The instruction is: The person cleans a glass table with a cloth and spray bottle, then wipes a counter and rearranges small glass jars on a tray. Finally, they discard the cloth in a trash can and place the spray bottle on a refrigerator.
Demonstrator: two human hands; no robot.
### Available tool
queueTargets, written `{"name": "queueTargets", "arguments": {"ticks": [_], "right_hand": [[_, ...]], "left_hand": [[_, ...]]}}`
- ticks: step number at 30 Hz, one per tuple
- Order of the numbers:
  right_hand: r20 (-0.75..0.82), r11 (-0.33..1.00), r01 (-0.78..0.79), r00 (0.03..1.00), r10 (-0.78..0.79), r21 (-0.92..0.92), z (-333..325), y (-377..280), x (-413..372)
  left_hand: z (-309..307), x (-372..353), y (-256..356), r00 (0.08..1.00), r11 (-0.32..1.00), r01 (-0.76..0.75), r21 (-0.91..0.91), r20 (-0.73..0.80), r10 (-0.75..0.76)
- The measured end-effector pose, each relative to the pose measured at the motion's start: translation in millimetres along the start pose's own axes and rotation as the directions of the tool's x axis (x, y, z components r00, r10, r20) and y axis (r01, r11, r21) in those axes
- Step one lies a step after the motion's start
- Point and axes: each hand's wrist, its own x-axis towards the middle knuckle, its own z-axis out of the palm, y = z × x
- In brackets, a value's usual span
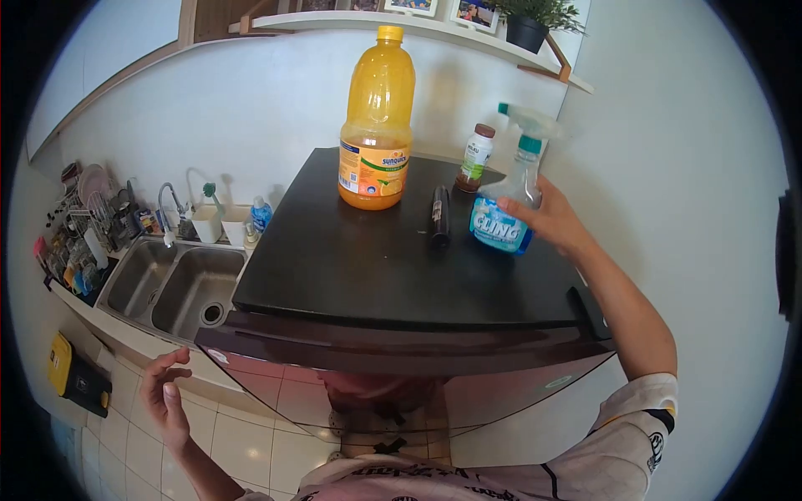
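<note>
My right hand [547, 219] is wrapped round the blue spray bottle [499, 224] labelled CLING, at the right of the dark fridge top [359, 267]. My left hand [170, 399] hangs in the air at the lower left, fingers apart and slightly curled, holding nothing. A black cylindrical object [439, 217] stands or lies just left of the spray bottle; which one is unclear. Behind the spray bottle is a small bottle [474, 159] with a brown cap. The large orange Sunquick bottle [375, 125] is upright near the back edge.
A double sink [205, 284] with a faucet [173, 204] lies to the left, beside a dish rack [96, 213]. Above the fridge runs a white shelf [376, 18] with frames and a potted plant [526, 32]. A yellow and black bin [79, 376] stands on the floor.
</note>
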Motion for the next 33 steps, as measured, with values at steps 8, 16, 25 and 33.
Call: {"name": "queueTargets", "arguments": {"ticks": [8, 16, 25, 33], "right_hand": [[0.005, 0.979, -0.174, 0.984, 0.176, -0.108, 0.2, -17.7, -18.7], [-0.002, 0.978, -0.182, 0.983, 0.183, -0.101, -1.5, -21.1, -13.2], [-0.245, 0.962, -0.011, 0.968, -0.058, -0.273, 9.2, -36.5, -40.4], [-0.545, 0.977, 0.037, 0.834, 0.087, 0.212, -42.5, -121.5, -156.5]], "left_hand": [[-21.3, 5.7, -28.7, 0.999, 0.996, 0.038, -0.080, -0.032, -0.041], [-54.0, 1.7, -56.3, 0.989, 0.970, 0.145, -0.196, 0.012, -0.146], [-83.3, -1.1, -114.6, 0.923, 0.863, 0.386, -0.327, 0.148, -0.357], [-91.0, -3.8, -123.9, 0.911, 0.858, 0.377, -0.349, 0.305, -0.276]]}}
